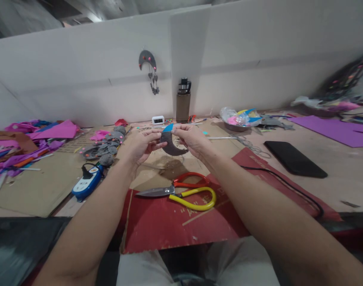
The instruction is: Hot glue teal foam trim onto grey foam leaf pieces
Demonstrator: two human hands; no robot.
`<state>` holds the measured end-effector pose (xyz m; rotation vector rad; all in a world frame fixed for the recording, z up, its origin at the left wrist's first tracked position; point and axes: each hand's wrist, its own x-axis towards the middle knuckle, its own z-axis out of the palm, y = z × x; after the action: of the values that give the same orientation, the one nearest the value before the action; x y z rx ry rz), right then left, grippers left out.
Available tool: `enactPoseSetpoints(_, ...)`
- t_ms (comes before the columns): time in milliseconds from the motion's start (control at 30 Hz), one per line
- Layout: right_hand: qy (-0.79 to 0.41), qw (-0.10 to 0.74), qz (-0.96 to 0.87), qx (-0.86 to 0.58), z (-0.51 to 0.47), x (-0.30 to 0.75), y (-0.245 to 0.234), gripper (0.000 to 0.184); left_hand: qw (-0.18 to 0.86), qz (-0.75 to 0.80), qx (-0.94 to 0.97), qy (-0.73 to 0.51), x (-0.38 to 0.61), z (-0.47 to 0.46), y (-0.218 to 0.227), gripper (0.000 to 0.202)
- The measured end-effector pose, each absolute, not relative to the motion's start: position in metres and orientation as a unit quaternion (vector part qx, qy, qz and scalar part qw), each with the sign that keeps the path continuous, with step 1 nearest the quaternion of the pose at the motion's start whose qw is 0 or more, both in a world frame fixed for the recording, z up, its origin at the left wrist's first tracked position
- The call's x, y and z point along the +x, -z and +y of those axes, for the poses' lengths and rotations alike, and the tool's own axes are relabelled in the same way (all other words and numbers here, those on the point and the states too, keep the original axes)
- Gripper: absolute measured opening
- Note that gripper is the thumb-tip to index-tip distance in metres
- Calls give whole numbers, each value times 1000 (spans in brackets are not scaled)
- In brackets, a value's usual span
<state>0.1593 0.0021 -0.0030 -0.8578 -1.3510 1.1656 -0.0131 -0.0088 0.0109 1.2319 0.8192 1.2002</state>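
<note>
A dark grey felt crescent [173, 149] is held up over the cardboard between my two hands. A small pointed blue piece [168, 128] sits at its upper end; whether the two are joined I cannot make out. My left hand [142, 145] pinches the crescent's left side between thumb and fingers. The fingers of my right hand [193, 139] are closed at its upper right, right beside the blue piece. Below my hands, scissors [157, 192] with one red and one yellow handle lie on red cardboard [157, 234], blades toward the left.
Grey felt pieces [109, 145] and a blue-and-white power strip [87, 184] lie left, near pink and purple scraps [56, 133]. A bottle [183, 103] stands by the wall, where a decorated crescent [147, 59] hangs. Right are a bowl [239, 126], black phone [294, 159] and black cable [288, 178].
</note>
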Motion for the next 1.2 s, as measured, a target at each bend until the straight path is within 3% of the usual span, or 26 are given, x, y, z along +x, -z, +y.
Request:
enactPoseSetpoints(633, -474, 559, -574, -366, -6, 153, 2, 21, 519, 390, 565, -509, -6, -10, -7, 23)
enactPoseSetpoints(1000, -510, 524, -618, -287, -8, 154, 2, 23, 598, 339, 556, -467, -14, -6, -9, 21)
enactPoseSetpoints(1200, -503, 544, -604, -294, -9, 152, 1, 22, 595, 335, 557, -472, -4, -12, -8, 29)
